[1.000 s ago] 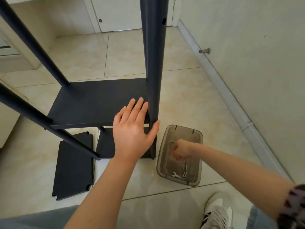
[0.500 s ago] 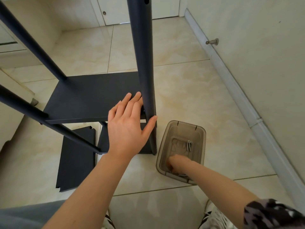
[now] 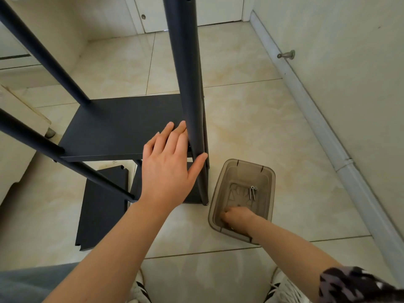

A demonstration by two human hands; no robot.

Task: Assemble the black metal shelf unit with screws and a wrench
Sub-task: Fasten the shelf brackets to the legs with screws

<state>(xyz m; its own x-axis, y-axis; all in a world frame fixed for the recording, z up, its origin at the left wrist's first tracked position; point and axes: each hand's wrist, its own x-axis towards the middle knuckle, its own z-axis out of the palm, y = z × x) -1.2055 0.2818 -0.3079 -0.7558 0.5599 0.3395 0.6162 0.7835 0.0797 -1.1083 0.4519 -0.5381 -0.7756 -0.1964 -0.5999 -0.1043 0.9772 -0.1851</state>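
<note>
Reaching into the translucent bin (image 3: pixel 265 178) holding two screws (image 3: pixel 252 192) on the tiled floor (image 3: pixel 251 119), the right hand (image 3: pixel 237 217) curls fingers unreadably, while the left hand (image 3: pixel 169 169), fingers spread, braces the shelf unit's post (image 3: pixel 188 84) beside it.

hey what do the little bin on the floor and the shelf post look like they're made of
The bin looks like smoky, see-through plastic: the floor tiles and the screws show through its walls. The post looks like matte, dark-painted metal tube, round with a soft sheen and drilled holes near the top.
</note>
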